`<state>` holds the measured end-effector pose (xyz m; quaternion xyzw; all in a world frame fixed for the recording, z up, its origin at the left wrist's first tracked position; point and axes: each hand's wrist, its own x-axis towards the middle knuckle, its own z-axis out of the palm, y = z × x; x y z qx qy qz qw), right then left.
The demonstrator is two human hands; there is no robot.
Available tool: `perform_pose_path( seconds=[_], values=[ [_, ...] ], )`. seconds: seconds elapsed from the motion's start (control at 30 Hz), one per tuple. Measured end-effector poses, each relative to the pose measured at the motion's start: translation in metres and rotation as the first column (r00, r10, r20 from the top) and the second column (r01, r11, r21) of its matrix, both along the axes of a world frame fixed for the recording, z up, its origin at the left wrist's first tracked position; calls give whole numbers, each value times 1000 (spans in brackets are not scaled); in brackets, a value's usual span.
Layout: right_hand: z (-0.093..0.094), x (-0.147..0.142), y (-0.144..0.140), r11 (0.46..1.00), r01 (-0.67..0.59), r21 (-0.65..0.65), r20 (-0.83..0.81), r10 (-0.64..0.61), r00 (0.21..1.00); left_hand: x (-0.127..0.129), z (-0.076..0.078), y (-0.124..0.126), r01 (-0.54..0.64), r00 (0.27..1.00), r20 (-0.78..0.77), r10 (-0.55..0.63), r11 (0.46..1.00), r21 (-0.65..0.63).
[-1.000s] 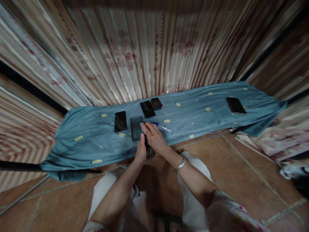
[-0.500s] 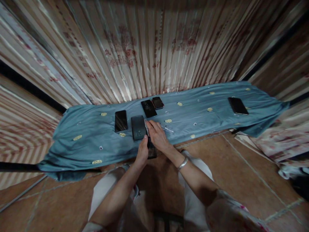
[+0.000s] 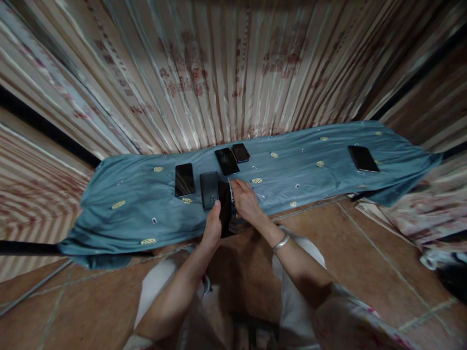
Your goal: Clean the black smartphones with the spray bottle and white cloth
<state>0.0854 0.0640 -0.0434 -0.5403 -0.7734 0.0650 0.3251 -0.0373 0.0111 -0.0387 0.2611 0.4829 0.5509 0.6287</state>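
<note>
both hands are closed on a dark phone [image 3: 225, 208]: left hand [image 3: 212, 226] at its near edge, right hand [image 3: 246, 203] at its right side, above the blue cloth [image 3: 127, 194].

Six dark phones: five lying on cloth [image 3: 138, 194], one [image 3: 225, 208] held.

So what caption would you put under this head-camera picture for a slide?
Both hands, left hand and right hand, hold a dark phone at the edge of a blue cloth bearing five more phones.
</note>
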Motion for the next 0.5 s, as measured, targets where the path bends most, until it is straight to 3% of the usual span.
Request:
perform_pose_path(
  seconds=[0.23,0.4,0.5],
  values=[
    [-2,-1,4,982,-70,-174,-171,40,985,-9,21,9,-45,988,143,65,990,-135],
    [-4,-4,6,944,-52,-326,-353,-71,933,-21,38,17,-166,960,188,208,962,-217],
    [-3,-6,6,906,-108,-409,-464,-104,880,-26,41,21,-228,936,222,273,951,-208]
  ],
)
